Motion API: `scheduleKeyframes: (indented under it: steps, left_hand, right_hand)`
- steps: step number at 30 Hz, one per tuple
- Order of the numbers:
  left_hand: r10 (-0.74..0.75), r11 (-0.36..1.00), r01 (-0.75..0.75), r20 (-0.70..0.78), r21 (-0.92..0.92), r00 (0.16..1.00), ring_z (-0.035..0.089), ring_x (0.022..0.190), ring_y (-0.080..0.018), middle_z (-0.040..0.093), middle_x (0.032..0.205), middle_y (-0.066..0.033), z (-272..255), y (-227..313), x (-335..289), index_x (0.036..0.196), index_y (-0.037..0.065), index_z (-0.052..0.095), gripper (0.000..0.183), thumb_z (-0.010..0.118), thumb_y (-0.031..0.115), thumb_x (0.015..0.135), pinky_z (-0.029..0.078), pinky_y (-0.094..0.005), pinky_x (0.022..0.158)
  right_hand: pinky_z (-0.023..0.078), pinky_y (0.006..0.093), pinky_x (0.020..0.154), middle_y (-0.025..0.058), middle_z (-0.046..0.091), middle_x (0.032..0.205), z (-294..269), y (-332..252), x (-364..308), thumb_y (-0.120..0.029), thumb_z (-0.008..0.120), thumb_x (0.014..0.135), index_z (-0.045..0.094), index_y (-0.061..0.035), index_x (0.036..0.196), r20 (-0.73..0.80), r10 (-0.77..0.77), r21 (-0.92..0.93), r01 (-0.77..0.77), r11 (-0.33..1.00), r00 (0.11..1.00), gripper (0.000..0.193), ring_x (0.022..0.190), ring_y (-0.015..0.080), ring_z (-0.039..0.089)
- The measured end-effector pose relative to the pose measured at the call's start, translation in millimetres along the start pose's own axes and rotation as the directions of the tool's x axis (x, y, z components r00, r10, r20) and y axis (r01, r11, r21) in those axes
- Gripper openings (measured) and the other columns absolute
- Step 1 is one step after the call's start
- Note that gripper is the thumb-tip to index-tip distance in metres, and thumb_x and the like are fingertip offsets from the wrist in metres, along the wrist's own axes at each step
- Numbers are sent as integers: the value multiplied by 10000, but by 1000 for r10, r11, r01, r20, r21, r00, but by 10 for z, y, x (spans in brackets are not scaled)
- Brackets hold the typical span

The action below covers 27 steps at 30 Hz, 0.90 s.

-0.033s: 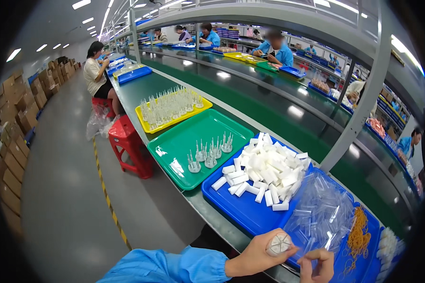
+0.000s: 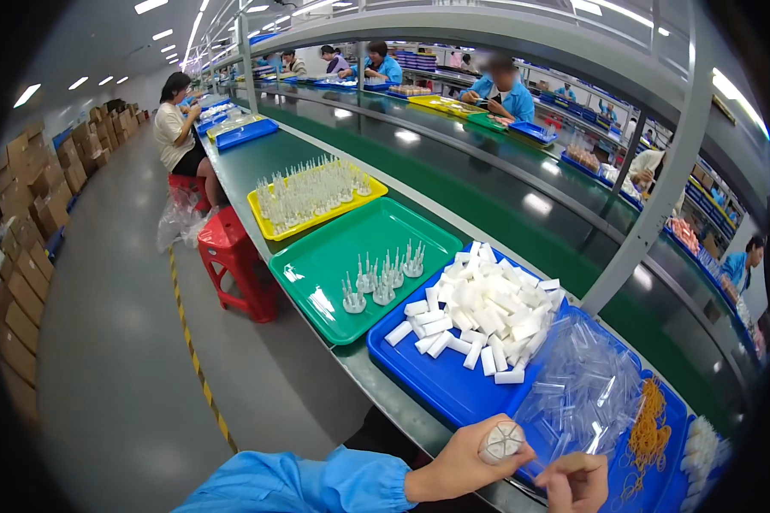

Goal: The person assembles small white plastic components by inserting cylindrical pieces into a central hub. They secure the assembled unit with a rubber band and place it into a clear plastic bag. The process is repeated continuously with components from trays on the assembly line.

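My left hand (image 2: 466, 464) is wrapped round a bundle of white pieces (image 2: 503, 441), its round end showing wedge-shaped segments. Just right of it my right hand (image 2: 576, 480) has its fingers curled together, close to the bundle; whatever they pinch is too small to make out. Beyond both hands lies a heap of clear plastic tubes (image 2: 583, 376). A tangle of orange rubber bands (image 2: 649, 423) rests to the right, in a blue tray. White foam cylinders (image 2: 494, 308) are piled in the blue tray (image 2: 419, 376) further off.
The green tray (image 2: 312, 248) holds several upright clear-pronged pieces (image 2: 385, 280). Behind it a yellow tray (image 2: 275, 229) is packed with similar ones. White ribbed parts (image 2: 704, 451) sit at far right. A metal post (image 2: 650, 205) rises beyond the trays; a red stool (image 2: 231, 256) stands left.
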<state>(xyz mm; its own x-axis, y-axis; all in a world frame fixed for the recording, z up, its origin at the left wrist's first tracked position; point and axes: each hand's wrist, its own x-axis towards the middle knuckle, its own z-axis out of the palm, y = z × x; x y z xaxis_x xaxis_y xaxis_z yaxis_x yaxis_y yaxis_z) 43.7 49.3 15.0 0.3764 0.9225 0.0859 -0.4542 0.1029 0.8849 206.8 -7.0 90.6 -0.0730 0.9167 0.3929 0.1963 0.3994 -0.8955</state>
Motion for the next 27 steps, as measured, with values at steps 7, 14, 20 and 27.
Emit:
scheduleKeyframes:
  steps: [7, 14, 20, 27]
  left_hand:
    - [109, 994, -109, 87, -4, 990, 630, 704, -110, 635, 750, -25, 67, 377, -205, 855, -1, 612, 214, 774, 135, 818, 516, -290, 634]
    - [103, 853, -302, 430, 425, 897, 651, 692, -211, 658, 783, -99, -170, 313, -42, 903, 25, 645, 214, 789, 137, 791, 509, -345, 615]
    - [-297, 955, 293, 96, 53, 950, 555, 628, -57, 624, 802, -6, -539, 689, -30, 1011, 56, 631, 224, 740, 220, 905, 434, -216, 552]
    - [466, 841, -397, -118, 368, 877, 619, 986, -133, 660, 1081, -106, -141, 649, -97, 1272, 35, 585, 489, 798, 79, 834, 498, -267, 884]
  right_hand:
    - [437, 465, 1051, 232, 555, 1331, 242, 311, 222, -96, 719, 851, 370, 42, 1425, -83, -96, 99, 104, 990, 992, 686, 1204, 337, 583]
    - [417, 475, 976, 129, 690, 1105, 183, -3, 466, -482, 849, 665, 589, -2, 1265, 584, -198, -401, 492, 773, 788, 812, 1006, 292, 655]
    - [390, 423, 782, 91, 650, 875, -180, 91, 276, -521, 648, 872, 651, -1, 1088, 549, -133, -289, 337, 896, 825, 564, 734, 244, 569]
    - [470, 375, 860, 155, 640, 1167, 29, -140, 362, -334, 466, 1044, 495, 47, 1386, -236, 166, 754, 72, 653, 957, 513, 1021, 242, 596]
